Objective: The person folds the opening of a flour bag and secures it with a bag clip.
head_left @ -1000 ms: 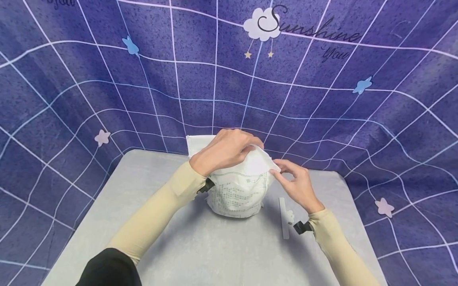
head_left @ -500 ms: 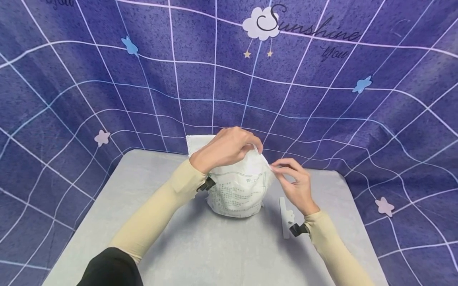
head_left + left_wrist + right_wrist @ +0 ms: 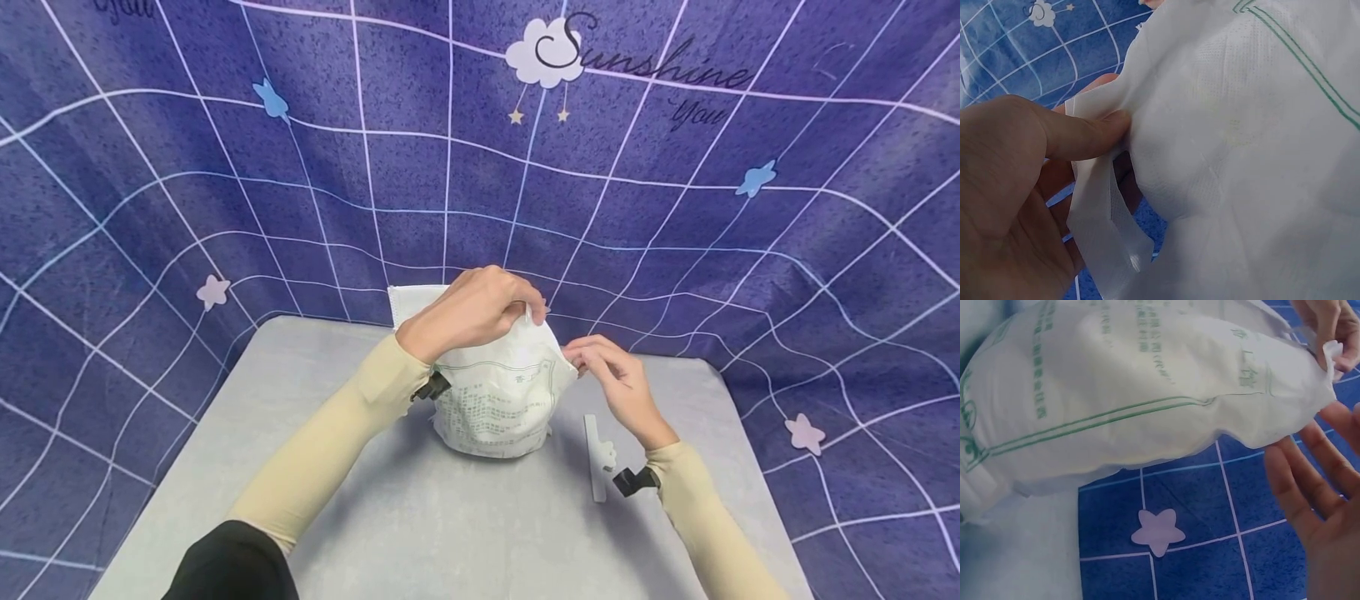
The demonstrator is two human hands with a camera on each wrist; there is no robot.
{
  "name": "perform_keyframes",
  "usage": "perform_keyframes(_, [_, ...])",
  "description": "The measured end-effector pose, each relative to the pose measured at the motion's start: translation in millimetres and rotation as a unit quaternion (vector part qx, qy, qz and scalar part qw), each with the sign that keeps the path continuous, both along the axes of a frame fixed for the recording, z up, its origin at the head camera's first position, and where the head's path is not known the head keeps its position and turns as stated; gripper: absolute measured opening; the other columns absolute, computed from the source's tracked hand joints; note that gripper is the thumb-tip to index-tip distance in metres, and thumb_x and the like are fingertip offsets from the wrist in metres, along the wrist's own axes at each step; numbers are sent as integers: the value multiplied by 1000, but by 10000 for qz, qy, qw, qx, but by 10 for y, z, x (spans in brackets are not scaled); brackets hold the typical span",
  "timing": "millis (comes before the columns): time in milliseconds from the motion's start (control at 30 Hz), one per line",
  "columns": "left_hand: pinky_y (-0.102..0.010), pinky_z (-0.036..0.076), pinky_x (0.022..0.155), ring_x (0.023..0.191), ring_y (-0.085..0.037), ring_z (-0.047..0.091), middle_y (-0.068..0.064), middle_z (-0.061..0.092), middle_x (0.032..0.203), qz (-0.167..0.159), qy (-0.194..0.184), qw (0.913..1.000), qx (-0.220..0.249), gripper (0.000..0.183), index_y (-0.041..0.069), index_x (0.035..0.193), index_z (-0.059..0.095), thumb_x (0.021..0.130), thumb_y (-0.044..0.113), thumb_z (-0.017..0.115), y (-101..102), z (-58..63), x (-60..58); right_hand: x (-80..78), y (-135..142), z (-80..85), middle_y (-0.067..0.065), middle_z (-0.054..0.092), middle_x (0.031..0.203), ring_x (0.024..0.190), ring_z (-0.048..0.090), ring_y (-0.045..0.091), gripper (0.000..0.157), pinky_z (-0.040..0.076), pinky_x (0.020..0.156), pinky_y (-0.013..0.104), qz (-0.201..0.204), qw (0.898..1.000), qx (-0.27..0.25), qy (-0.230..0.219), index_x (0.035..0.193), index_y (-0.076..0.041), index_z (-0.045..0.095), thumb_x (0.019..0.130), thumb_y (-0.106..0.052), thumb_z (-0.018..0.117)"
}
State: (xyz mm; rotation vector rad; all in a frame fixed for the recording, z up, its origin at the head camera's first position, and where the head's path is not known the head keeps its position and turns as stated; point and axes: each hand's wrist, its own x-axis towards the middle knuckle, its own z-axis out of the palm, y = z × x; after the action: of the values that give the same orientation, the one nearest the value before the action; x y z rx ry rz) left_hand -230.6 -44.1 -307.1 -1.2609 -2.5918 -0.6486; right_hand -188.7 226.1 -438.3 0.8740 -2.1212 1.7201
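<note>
A white bag (image 3: 495, 408) with green printing stands bulging on the table, its upper part loose. My left hand (image 3: 480, 308) reaches over it and pinches the bag's top edge between thumb and fingers; the left wrist view shows the thumb (image 3: 1104, 134) pressing the folded white edge, with a gap in the material below. At the bag's upper right corner is my right hand (image 3: 618, 383). In the right wrist view its fingers (image 3: 1285, 472) are fairly straight, fingertips right at the bag's edge and partly behind it.
A narrow white bar with a cloud-shaped piece (image 3: 597, 458) lies on the grey table (image 3: 465, 533), right of the bag. Behind and at both sides hangs a purple-blue cloth (image 3: 420, 150) with grid lines, stars and a cloud.
The right hand's fingers have shifted at the bag's corner, which was folded forward and now hangs flatter. The left hand keeps its hold on the top edge.
</note>
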Motion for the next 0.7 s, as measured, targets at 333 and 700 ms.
perform_keyframes(333, [-27, 37, 50, 60, -8, 38, 11, 77, 101, 41, -140, 9999, -35, 42, 24, 100, 84, 92, -7, 56, 0, 0, -11, -84, -5, 25, 9, 76, 108, 99, 72, 10, 15, 59, 89, 22, 37, 9982, -13, -594, 114, 9, 74, 103, 6, 65])
perform_keyframes(700, [-27, 34, 50, 59, -9, 33, 11, 74, 94, 36, -274, 9996, -10, 43, 25, 101, 84, 92, -7, 57, -15, 27, -18, -118, -26, 75, 3, 76, 111, 99, 70, 13, 26, 57, 88, 23, 374, 9934, 72, -1079, 126, 11, 69, 101, 6, 67])
